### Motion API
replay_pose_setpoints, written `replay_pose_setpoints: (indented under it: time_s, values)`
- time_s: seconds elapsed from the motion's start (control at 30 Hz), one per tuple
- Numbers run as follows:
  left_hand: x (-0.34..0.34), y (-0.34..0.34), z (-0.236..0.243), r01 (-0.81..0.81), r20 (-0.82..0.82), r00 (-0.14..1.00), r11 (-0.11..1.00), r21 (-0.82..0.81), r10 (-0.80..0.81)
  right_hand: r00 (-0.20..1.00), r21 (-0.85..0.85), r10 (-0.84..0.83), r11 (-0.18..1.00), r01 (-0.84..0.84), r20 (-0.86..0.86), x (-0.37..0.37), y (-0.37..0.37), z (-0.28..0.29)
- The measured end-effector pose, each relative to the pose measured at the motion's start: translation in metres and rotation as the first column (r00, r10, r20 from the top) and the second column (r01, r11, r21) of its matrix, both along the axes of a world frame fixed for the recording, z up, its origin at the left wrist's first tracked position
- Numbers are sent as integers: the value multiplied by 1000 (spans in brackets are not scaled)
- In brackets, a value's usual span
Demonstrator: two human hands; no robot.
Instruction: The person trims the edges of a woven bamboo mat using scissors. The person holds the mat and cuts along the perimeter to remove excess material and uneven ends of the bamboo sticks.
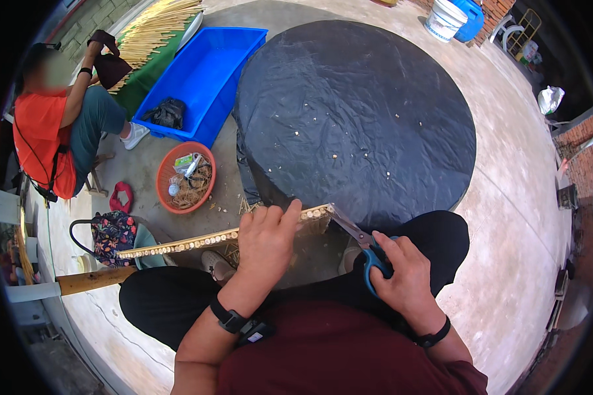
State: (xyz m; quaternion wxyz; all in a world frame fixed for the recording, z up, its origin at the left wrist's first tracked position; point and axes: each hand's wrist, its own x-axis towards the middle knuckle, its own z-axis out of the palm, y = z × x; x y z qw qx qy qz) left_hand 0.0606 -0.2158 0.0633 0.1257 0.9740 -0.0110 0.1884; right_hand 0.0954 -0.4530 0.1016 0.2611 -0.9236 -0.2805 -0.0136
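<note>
My left hand [265,245] is closed over the edge of a woven mat of cut reed stalks [184,245], which runs from the lower left to the middle as a row of pale, round cut ends. My right hand [403,275] holds a pair of scissors [375,268] by the blue handles. Their metal blades reach to the right end of the row of stalks; whether they touch a stalk is hard to tell. The mat hangs above my lap, in front of a round table [389,85] covered in black plastic sheet. Several small pale bits lie on the sheet.
An orange basket [209,187] with straw scraps and packets stands on the floor, near a blue tub [211,72] holding a black bag. At the left sits a person in an orange-red shirt [39,131], beside long stalks [155,29]. A flowered bag [112,234] is close by my left knee.
</note>
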Motion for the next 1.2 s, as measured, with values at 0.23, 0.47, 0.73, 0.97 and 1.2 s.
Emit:
replay_pose_setpoints:
  time_s: [0.23,0.47,0.73,0.97,1.2]
  values:
    - [3,0,-3,-24,-30,999,999,35,26,998,3,-58,998,58,-25,-13,-14,-21]
    - [0,-4,-3,-23,-27,999,999,33,24,1000,23,-19,1000,19,0,-1,-11,-16]
    - [2,-6,-3,-27,-45,999,999,45,29,999,-53,16,998,-19,-51,3,-12,-8]
    - [5,-8,-6,-17,-54,998,999,50,20,986,-138,160,979,-153,39,18,-25,-13]
    - [1,-9,-5,10,-53,999,997,72,-7,959,-103,272,959,-264,81,33,-40,-18]
